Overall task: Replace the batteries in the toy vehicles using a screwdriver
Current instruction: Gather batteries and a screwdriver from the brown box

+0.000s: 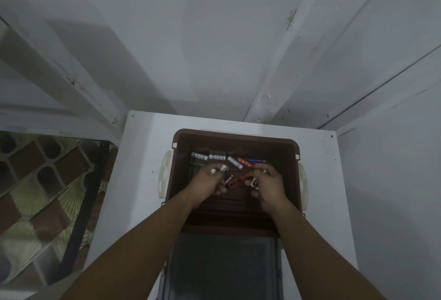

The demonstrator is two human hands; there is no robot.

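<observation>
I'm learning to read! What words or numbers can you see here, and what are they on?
"EVEREADY": on the black battery lying in the brown bin between the hands.
White batteries along the far side: printed marks, too small to read.
Red batteries: print too blurred to read.
Batteries held in the left hand and right hand: unreadable.

**One head cam, looking steeply down**

Just one view here: a wide-angle camera on the person's head, aimed forward and down. Both forearms reach away from the lens into a brown bin (295, 154) on the white bench (140, 156), close below. Walls bend at the edges.
</observation>
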